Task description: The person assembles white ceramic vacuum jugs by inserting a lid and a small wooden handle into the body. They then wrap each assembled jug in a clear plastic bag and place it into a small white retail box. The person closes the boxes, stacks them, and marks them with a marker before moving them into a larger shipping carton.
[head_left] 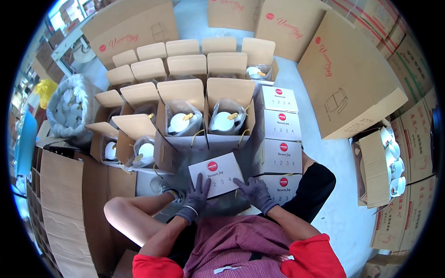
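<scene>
On a pale grey concrete floor (pixel 320 153), seated low among stacked brown cartons; large flat-sided shipping cartons (pixel 345 78) lean along the far and right edges, and flattened cardboard sheets (pixel 62 194) lie to the left.

Small white box (pixel 216 174), closed, sits directly in front of the knees, top face tilted toward the camera. Left hand (pixel 196 194) lies flat on its lower left part, fingers spread. Right hand (pixel 255 192) presses its lower right corner, fingers extended. Neither is clenched; both rest open-palmed on the lid. Both wear grey knit gloves.

Just right of the box, a row of closed white boxes (pixel 280 127), matte card with a red round mark each. Beyond it, rows of open brown boxes (pixel 185 92), flaps upright; the nearer ones hold white jugs (pixel 225 121) wrapped in clear, crinkled plastic bags. Far left, a bulging clear sack (pixel 69 111) of white pieces, probably lids, though distortion blurs them.
</scene>
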A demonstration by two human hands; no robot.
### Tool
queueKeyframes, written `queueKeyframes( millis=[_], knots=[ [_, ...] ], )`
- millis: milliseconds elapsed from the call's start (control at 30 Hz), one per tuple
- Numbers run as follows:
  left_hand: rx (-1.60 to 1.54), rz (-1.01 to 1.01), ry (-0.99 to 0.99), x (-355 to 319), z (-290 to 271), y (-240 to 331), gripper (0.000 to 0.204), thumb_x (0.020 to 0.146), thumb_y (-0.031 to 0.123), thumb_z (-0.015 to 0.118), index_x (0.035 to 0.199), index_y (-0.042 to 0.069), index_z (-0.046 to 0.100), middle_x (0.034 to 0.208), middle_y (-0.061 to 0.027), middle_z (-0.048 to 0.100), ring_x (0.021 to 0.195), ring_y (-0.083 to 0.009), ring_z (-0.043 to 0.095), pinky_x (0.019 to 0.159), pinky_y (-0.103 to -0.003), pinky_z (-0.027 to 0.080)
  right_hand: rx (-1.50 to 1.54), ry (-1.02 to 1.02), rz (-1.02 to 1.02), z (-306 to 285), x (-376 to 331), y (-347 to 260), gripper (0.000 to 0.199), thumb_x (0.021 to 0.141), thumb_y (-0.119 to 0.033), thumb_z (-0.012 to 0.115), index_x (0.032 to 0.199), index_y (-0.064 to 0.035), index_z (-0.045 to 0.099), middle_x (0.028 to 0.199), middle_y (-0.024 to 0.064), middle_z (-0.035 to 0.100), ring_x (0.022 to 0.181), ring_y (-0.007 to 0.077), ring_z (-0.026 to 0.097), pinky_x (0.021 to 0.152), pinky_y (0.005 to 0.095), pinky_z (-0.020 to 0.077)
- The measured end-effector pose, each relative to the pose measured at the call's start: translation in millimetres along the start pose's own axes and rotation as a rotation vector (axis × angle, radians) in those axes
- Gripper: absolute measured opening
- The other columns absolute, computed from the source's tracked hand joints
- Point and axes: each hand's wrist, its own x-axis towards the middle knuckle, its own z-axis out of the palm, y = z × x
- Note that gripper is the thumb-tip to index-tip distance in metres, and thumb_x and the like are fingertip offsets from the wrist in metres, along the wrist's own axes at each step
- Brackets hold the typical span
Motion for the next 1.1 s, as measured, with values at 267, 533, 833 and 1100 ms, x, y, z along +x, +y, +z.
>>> queueKeyframes(
  millis=[267, 533, 833, 1100],
  knots=[
    [-0.32, -0.072, 0.35, 16.2, 12.1, -9.1, 0.096, 0.079, 0.045, 0.071, 0.15, 0.005, 0.02, 0.154, -0.0279, 0.015, 0.126, -0.0506, 0.039, 0.104, -0.058, 0.033, 0.77, 0.218, 0.146, 50.9, -6.4, -17.4, 0.084, 0.08, -0.037, 0.07, 0.146, -0.0039, 0.03, 0.121, 0.031, 0.048, 0.11, 0.046, 0.052, 0.093, 0.0485, 0.0453],
    [-1.14, -0.312, -0.087, 15.8, 18.2, -15.0, 0.058, 0.093, 0.028, 0.064, 0.139, 0.001, 0.039, 0.12, -0.0149, 0.06, 0.106, -0.0197, 0.058, 0.09, -0.034, 0.048, 0.672, -0.395, 0.254, -40.7, -23.9, 0.2, 0.037, 0.088, -0.029, 0.06, 0.117, -0.0071, 0.061, 0.104, 0.0183, 0.062, 0.09, 0.0446, 0.062, 0.076, 0.0487, 0.0521],
    [-0.971, -0.282, -0.349, 8.1, 3.3, 32.9, 0.069, 0.092, 0.031, 0.065, 0.143, 0.0, 0.031, 0.126, -0.0181, 0.058, 0.112, -0.024, 0.057, 0.097, -0.036, 0.046, 0.451, 0.214, 0.56, 42.7, 148.4, 113.5, 0.039, 0.084, -0.025, 0.063, 0.118, -0.0073, 0.056, 0.11, 0.0252, 0.057, 0.093, 0.0449, 0.061, 0.08, 0.0502, 0.0511],
    [-1.328, -0.663, -0.339, 40.5, 34.6, -66.8, 0.053, 0.097, 0.045, 0.05, 0.129, 0.003, 0.053, 0.108, -0.0047, 0.063, 0.093, -0.0105, 0.056, 0.077, -0.028, 0.045, 0.498, 0.104, 0.222, 51.6, 71.2, 74.4, 0.017, 0.088, -0.019, 0.058, 0.086, -0.0019, 0.056, 0.093, 0.0294, 0.06, 0.081, 0.0444, 0.061, 0.074, 0.0507, 0.0507]
  ],
)
